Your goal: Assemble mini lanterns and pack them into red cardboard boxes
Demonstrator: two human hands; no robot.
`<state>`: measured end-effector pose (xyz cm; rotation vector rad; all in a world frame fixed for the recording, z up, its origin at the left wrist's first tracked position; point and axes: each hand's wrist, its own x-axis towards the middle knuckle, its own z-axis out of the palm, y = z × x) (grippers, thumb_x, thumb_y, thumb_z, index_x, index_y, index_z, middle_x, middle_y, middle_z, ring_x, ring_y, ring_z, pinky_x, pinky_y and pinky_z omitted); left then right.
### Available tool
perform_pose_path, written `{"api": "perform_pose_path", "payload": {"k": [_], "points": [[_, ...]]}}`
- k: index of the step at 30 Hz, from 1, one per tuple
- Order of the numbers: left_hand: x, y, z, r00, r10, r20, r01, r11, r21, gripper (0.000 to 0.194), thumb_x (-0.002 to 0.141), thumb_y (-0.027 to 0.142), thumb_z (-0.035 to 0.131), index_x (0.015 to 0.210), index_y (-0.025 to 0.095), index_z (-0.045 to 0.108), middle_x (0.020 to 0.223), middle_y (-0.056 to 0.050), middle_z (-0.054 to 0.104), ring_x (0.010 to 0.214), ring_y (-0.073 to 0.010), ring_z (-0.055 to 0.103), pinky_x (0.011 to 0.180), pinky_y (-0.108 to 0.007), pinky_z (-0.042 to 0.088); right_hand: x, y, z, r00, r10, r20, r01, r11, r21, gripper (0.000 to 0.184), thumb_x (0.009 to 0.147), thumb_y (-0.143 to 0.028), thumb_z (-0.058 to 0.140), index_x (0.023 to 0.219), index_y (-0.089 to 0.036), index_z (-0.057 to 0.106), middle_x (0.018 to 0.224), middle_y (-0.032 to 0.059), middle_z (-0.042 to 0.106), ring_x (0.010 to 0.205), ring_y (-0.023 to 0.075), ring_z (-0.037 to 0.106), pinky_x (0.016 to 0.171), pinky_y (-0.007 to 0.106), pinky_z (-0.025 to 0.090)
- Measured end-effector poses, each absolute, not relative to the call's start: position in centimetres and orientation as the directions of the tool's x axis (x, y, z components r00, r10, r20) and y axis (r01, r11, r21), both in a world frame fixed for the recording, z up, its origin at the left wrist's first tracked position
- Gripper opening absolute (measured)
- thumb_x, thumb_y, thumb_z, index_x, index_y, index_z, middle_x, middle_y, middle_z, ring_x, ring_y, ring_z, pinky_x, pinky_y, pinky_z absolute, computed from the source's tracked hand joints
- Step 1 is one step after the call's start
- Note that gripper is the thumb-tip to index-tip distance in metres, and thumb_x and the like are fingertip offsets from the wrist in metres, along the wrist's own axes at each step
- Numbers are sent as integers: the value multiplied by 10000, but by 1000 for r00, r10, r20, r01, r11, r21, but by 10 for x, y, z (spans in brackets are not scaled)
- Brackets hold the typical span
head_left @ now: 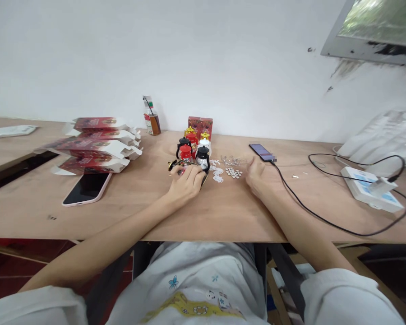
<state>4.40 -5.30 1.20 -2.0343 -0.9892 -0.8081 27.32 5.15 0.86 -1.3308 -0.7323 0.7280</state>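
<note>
My left hand (188, 183) is closed around a small lantern lying on its side, its black-and-gold end (172, 166) poking out by the thumb. Most of that lantern is hidden under my fingers. Right behind it stand several small lanterns, among them a red lantern (185, 152), a black lantern (202, 155) and a white lantern (205, 144). My right hand (255, 174) rests edge-on at the table, right of small round white pieces (234, 173) and thin silvery wire pieces (230, 160). Its fingers are mostly hidden. White flat pieces (218, 175) lie nearer the lanterns.
Red printed boxes (98, 144) lie stacked at left, beside a pink-edged phone (87, 188). Two upright red boxes (200, 125) and a bottle of brown liquid (152, 123) stand near the wall. A cabled phone (261, 152) and a white power strip (370, 189) are at right.
</note>
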Motion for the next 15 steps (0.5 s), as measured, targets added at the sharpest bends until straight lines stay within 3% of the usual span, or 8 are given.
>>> {"api": "perform_pose_path", "payload": {"k": [7, 11, 15], "points": [[53, -57, 10, 518, 498, 696, 849, -401, -345, 283, 885, 34, 384, 975, 189, 603, 947, -86, 680, 996, -217, 585, 856, -424, 296, 290, 73, -9, 614, 782, 108, 21, 120, -992, 254, 760, -174, 379, 533, -243, 286, 448, -55, 311, 445, 109, 328, 431, 253, 265], [55, -59, 4, 483, 550, 681, 875, -334, -351, 330, 858, -9, 359, 962, 143, 632, 1016, -137, 658, 1014, -243, 580, 867, -449, 335, 287, 81, -17, 579, 808, 106, -5, 133, -991, 205, 726, -145, 383, 540, -223, 350, 458, -61, 365, 426, 96, 351, 421, 229, 274], [59, -62, -1, 456, 603, 654, 890, -327, -319, 387, 809, -65, 333, 974, 90, 647, 999, -171, 648, 1054, -264, 570, 875, -451, 376, 285, 84, -19, 563, 819, 110, -31, 155, -987, 176, 737, -149, 346, 582, -212, 399, 506, -44, 466, 450, 94, 442, 454, 207, 366]]}}
